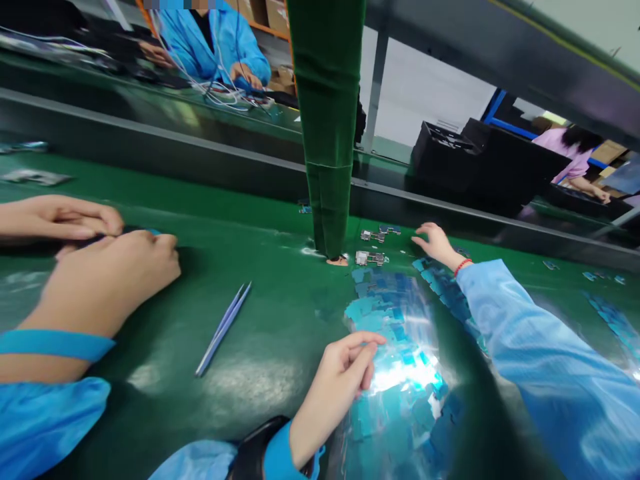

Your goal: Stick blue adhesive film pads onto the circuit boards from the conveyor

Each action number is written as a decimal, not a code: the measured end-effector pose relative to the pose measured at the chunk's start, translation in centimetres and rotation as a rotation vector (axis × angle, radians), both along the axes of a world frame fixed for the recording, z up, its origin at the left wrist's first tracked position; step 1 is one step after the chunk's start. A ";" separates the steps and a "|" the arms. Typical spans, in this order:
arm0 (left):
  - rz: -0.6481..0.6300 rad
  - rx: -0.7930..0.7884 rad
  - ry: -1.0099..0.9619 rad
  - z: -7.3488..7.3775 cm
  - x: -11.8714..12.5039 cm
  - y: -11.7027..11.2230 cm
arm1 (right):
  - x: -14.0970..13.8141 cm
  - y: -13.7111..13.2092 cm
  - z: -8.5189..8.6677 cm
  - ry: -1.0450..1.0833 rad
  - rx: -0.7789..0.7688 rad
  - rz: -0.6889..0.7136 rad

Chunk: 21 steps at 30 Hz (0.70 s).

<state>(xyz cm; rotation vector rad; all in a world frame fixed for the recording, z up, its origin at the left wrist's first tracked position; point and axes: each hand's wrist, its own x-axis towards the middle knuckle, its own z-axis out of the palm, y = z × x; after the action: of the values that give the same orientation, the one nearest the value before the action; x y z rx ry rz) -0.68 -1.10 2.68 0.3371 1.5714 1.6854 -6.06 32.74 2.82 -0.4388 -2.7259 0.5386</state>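
My left hand [343,370], at the lower middle, has its thumb and fingers drawn together in a pinch at the left side of a spread of teal and blue flat pieces [375,310]. Whether something thin is between its fingertips cannot be made out. Farther back on the right, my right hand [437,245] reaches over the green table with fingers apart and nothing visible in them. Left of it lie a small metal-and-blue circuit board [370,259] and another such board [371,235]. A row of blue pieces [443,287] runs under my right forearm.
Blue tweezers [223,330] lie on the green table [270,267]. A green-wrapped post [327,133] rises behind them. At left, a co-worker's hands [110,267] hold a dark object. Beyond the rear ledge sit two more people and black bins [490,160].
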 end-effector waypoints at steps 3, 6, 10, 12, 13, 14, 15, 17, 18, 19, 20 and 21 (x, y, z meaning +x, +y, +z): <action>0.034 -0.005 0.023 -0.2 -0.2 0.0 | -5.1 -3.2 -1.0 -0.049 0.072 0.146; 0.059 0.013 0.027 -0.6 -0.3 0.1 | -7.8 -5.4 -1.8 -0.083 0.106 0.173; 0.082 0.069 0.072 -1.0 -0.4 0.1 | -8.2 -5.9 -2.3 -0.077 0.066 0.180; 0.116 0.086 0.083 -1.2 -0.4 0.0 | -7.9 -5.6 -1.8 -0.051 0.016 0.188; 0.137 0.089 0.080 -1.3 -0.5 -0.1 | -7.6 -5.5 -1.4 -0.033 -0.013 0.190; 0.169 0.095 0.076 -1.3 -0.6 -0.1 | -7.3 -5.5 -0.8 -0.011 -0.043 0.190; 0.209 0.108 0.077 -1.3 -0.6 -0.1 | -6.7 -5.7 -0.2 0.012 -0.069 0.188; 0.299 0.163 0.080 -1.3 -0.8 -0.1 | -5.0 -7.0 1.1 0.061 -0.118 0.186; 0.337 0.196 0.076 -1.2 -0.9 -0.1 | -3.7 -8.0 1.7 0.079 -0.160 0.206; 0.360 0.226 0.065 -1.1 -0.9 0.0 | -2.2 -9.2 2.3 0.089 -0.214 0.244; 0.362 0.252 0.052 -1.1 -0.9 0.0 | -0.6 -10.7 2.8 0.111 -0.361 0.344; 0.345 0.267 0.039 -1.0 -0.9 0.0 | 1.1 -12.1 3.2 0.095 -0.499 0.459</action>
<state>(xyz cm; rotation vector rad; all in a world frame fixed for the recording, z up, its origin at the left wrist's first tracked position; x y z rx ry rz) -1.63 -1.06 1.68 0.2428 1.4955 2.1760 -4.92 20.60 6.02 0.1143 -2.5780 1.3332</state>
